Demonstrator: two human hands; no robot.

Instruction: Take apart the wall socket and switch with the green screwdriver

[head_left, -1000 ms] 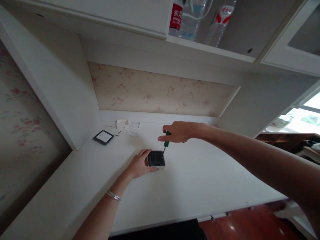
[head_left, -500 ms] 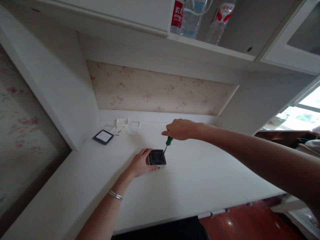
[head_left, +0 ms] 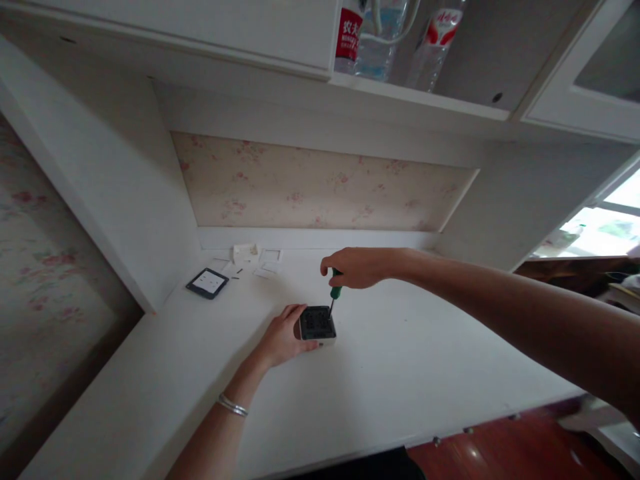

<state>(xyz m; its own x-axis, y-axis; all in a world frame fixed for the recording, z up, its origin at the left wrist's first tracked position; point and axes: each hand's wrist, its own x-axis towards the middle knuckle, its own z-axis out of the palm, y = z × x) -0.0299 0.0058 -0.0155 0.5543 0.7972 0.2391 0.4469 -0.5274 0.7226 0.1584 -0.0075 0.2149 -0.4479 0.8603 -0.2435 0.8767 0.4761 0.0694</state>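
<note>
A small square box, white at the side with a black top face (head_left: 317, 323), rests on the white desk (head_left: 380, 373). My left hand (head_left: 285, 339) grips it from the left, with fingers on the far side and the thumb on the near side. In my right hand (head_left: 354, 268) is a screwdriver with a green handle (head_left: 335, 291). Its shaft points down, and the tip meets the black face near its right edge. Whether a screw sits under the tip is too small to make out.
At the back left lie a black-framed panel with a white face (head_left: 207, 283), a small white open part (head_left: 245, 253), thin white frames (head_left: 271, 256) and small dark bits. Plastic bottles (head_left: 434, 50) stand on the shelf above. The desk's front edge lies near my body.
My right hand's fingers have shifted their hold around the green handle, which stands slightly more upright. The left hand still holds the box. The whole view has tilted slightly.
</note>
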